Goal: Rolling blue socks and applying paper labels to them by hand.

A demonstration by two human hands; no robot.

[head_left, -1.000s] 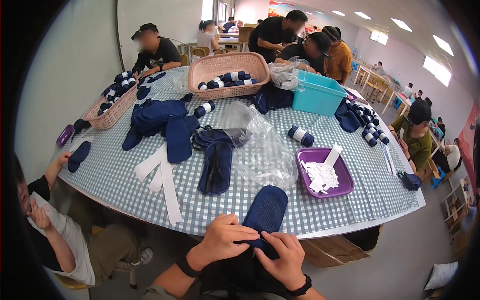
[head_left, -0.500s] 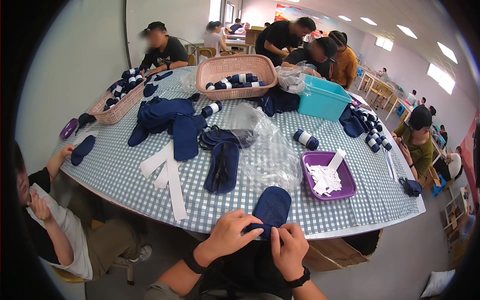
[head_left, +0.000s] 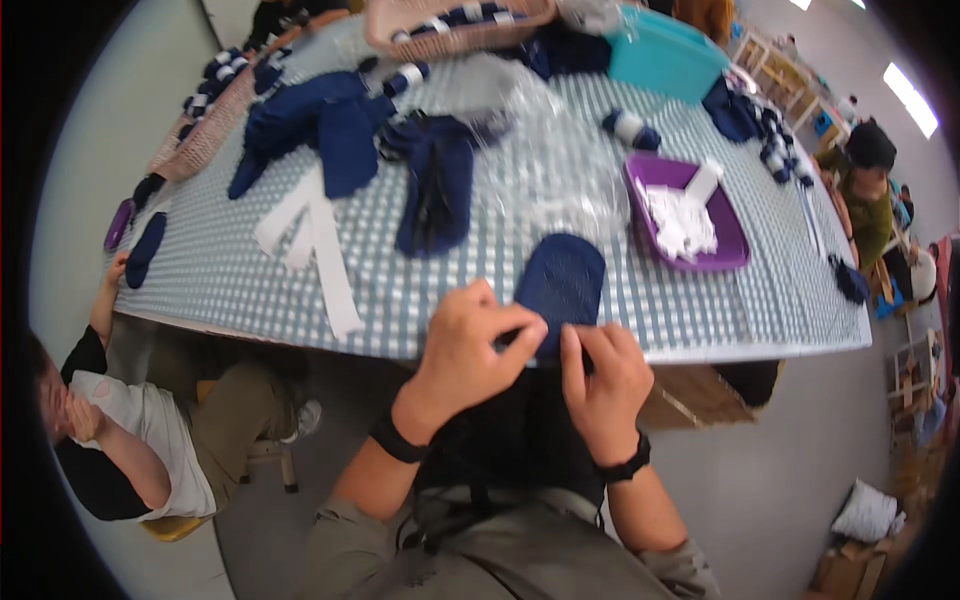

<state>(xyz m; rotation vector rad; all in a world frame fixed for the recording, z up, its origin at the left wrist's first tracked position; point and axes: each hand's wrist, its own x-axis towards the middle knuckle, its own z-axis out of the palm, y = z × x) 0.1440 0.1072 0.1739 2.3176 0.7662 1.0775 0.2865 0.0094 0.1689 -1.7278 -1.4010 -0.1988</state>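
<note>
A navy slipper (head_left: 563,280) with a dotted, rounded sole lies at the table's near edge, its far end flat on the cloth. My left hand (head_left: 470,345) is closed at its near left side, thumb and forefinger curled together on the fabric. On the near right side my right hand (head_left: 607,375) pinches the same end with thumb and bent fingers. The fingers partly cover this near end. Farther off to the left lies another navy slipper (head_left: 435,205) with black straps. White paper strips (head_left: 322,250) are beside it.
A purple tray (head_left: 735,250) of white paper pieces stands right of the slipper. Beyond are clear plastic bags (head_left: 550,150), a rolled navy bundle (head_left: 632,130), a turquoise bin (head_left: 670,60) and a pink basket (head_left: 460,38). A seated person (head_left: 150,430) is at left.
My view has tilted downward, so the table sits higher and my lap shows. Both hands stay at the slipper's near end; my right-hand fingers have spread slightly from the left.
</note>
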